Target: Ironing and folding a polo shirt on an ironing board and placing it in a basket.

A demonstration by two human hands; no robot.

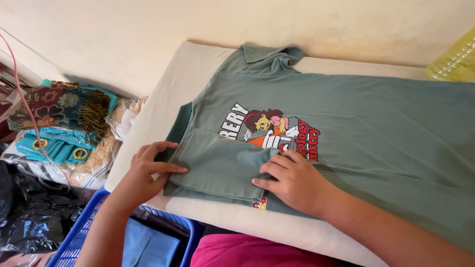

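A grey-green polo shirt [346, 128] lies face up across a cream padded board [163, 99], filling the centre and right of the frame, its sleeve [217, 165] folded inward over the printed chest. The left hand [148, 168] pinches the sleeve's outer fold with curled fingers; the right hand [292, 180] rests flat and open on the cuff. Pressing flat and keeping the fold edge straight would serve well. At lower left a blue basket [79, 237] sits just beside the board; folded fabrics [64, 123] pile at left.
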